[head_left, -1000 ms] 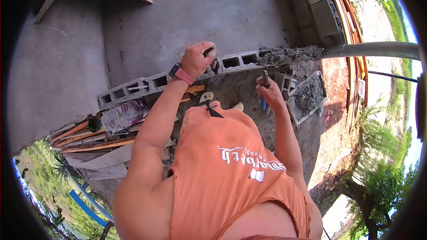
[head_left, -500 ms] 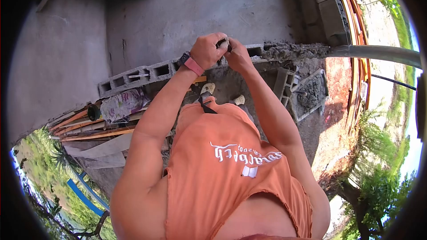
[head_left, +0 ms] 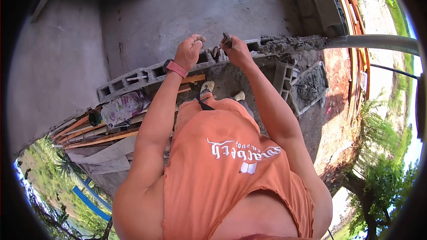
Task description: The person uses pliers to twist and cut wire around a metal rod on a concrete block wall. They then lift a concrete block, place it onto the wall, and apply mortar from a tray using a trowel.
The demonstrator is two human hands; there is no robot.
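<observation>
The hands, joined a moment ago, are now parted. The left hand (head_left: 189, 52) is held with fingers curled together over the block row (head_left: 147, 75). A dark tool (head_left: 227, 40) is pinched by the right hand (head_left: 238, 52) at the row's top edge. Bare concrete floor (head_left: 200, 4) is left open beyond.

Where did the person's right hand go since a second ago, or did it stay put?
Yes. The right hand, gripping a dark tool, rose from below the row of hollow blocks onto its top, nearer the left hand.
</observation>
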